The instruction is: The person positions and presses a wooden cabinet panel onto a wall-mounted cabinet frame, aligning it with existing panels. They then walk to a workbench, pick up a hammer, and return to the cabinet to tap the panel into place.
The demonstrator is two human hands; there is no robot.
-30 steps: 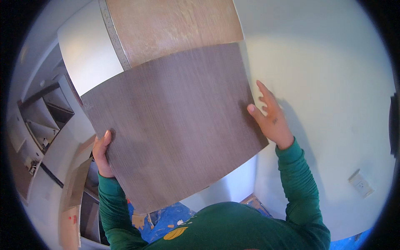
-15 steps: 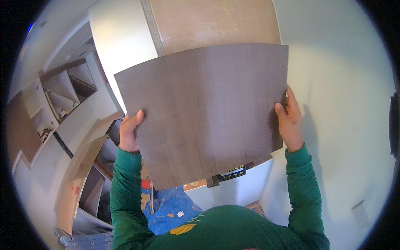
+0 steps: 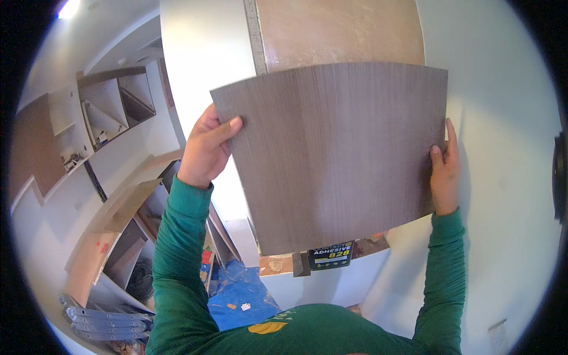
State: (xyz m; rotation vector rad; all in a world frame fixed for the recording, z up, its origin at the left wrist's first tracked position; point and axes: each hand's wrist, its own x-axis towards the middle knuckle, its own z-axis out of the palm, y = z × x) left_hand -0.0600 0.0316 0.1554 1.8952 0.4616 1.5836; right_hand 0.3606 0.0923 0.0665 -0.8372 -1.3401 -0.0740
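A brown wood-grain panel (image 3: 337, 154) is held up in front of me between both hands. My left hand (image 3: 206, 145) grips its left edge near the upper corner, thumb on the front face and fingers behind. At the right edge, about midway up, my right hand (image 3: 447, 174) clasps the board with its thumb in front. The rest of the right fingers are mostly hidden behind the panel. Above and behind it shows a bare tan board surface (image 3: 343, 32) on the wall, bordered on its left by a narrow grey strip (image 3: 255, 35).
Under the panel, a black adhesive container (image 3: 330, 255) stands on a ledge (image 3: 278, 265) beside a dark block (image 3: 300, 264). Open cabinets (image 3: 139, 236) line the left, with a folded ladder (image 3: 106, 322) at lower left. Blue sheeting (image 3: 242, 293) covers the floor. A pale wall (image 3: 503, 177) rises at right.
The panel has shifted right in view, together with both hands. My left hand now sits higher on its edge. More of the container and ledge shows below.
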